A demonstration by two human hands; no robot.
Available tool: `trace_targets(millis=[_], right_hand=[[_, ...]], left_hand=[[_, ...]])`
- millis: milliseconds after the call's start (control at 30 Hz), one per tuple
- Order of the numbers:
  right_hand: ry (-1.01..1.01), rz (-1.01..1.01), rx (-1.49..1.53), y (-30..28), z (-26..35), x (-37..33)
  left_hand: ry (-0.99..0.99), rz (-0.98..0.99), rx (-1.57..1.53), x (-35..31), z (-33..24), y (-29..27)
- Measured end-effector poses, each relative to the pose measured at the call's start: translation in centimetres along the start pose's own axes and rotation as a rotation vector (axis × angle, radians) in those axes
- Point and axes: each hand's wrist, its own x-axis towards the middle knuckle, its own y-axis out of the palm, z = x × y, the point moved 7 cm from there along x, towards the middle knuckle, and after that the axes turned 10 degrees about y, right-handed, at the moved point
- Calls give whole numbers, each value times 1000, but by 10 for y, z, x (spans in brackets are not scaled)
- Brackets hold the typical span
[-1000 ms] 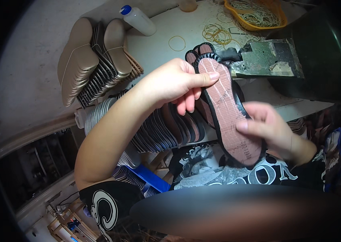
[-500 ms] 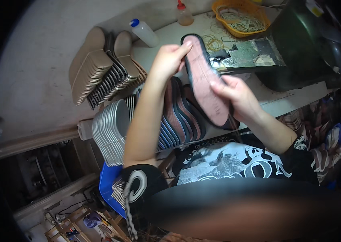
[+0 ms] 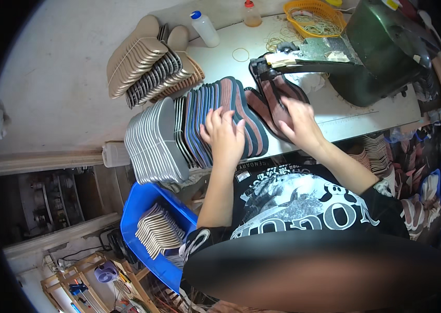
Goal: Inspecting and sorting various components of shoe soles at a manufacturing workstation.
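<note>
My left hand (image 3: pixel 224 138) rests with its fingers spread on a row of insoles (image 3: pixel 198 112) standing on edge, dark with pink and blue-grey faces. My right hand (image 3: pixel 303 127) has thumb and fingers on a pink and black insole (image 3: pixel 271 100), whose far end lies beneath the arm of a green machine (image 3: pixel 304 58). Another dark-edged insole (image 3: pixel 256 102) lies against it on the left, and a further one (image 3: pixel 294 89) on the right. Part of the held insole is hidden by my hand and the machine's arm.
Banded silver insoles (image 3: pixel 150 143) and tan insoles (image 3: pixel 137 55) stand at left. Behind are a blue-capped bottle (image 3: pixel 206 31), a red-capped bottle (image 3: pixel 252 16) and a yellow basket (image 3: pixel 311 23) of rubber bands. A blue bin (image 3: pixel 150 195) holds more insoles below the table.
The insole that both hands held up has come down to the machine's arm. My left hand has let go of it and moved down onto the row; my right hand is lower.
</note>
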Motion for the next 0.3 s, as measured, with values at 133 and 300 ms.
trace_targets(millis=[133, 300], right_hand=[[-235, -15, 19, 8, 34, -9], [152, 392, 96, 54, 20, -18]], left_hand=[[-48, 105, 143, -11, 6, 16], [-68, 120, 281, -17, 5, 28]])
